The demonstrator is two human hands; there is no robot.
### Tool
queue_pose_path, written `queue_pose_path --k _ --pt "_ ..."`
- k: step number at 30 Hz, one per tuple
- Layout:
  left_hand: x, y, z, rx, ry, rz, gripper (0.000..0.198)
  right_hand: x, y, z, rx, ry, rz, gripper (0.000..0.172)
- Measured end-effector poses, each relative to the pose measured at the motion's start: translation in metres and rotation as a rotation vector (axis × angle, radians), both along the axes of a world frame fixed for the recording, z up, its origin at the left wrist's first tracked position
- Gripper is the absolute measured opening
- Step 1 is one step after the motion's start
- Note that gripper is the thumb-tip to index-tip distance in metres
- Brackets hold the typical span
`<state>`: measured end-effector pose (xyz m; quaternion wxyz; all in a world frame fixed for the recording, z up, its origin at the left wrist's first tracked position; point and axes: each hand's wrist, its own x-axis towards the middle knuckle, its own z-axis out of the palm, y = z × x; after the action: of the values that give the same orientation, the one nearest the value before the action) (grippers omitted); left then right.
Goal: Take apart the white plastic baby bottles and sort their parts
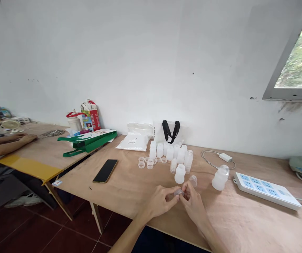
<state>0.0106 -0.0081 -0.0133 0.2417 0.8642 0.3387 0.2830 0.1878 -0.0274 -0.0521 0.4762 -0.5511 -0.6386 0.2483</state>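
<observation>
A small translucent plastic piece (179, 192) was pinched between the fingers of the left hand (157, 203) and the right hand (193, 203), held over the plywood counter (245, 225). Just beyond, a clear plastic cap (193, 181) and a white plastic bottle (179, 174) had been set apart, while most other bottles (169, 153) and plastic rings (145, 162) were left clustered farther back.

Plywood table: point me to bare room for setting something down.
Bare plywood lies between the power strip and the right hand, and also between the phone and the white plastic bottles. Around those bottles it is crowded.
</observation>
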Motion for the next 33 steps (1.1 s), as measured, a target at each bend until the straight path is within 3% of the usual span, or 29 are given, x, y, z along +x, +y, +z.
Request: queue_pose_path --k 8,14,19,33 --pt "0.002 -0.002 -0.005 -0.006 0.009 0.003 0.040 0.008 0.005 -0.004 -0.036 0.012 0.038 0.018" --pt "0.000 -0.004 0.005 -0.109 -0.001 -0.049 0.041 0.009 0.005 -0.009 -0.093 0.020 0.056 0.020" --pt "-0.001 -0.005 0.009 -0.072 0.000 -0.055 0.038 0.006 0.002 -0.008 -0.103 -0.008 0.066 0.020" --pt "0.001 0.000 -0.014 0.025 0.049 -0.018 0.037 -0.002 -0.003 -0.003 -0.196 0.017 0.061 0.019"
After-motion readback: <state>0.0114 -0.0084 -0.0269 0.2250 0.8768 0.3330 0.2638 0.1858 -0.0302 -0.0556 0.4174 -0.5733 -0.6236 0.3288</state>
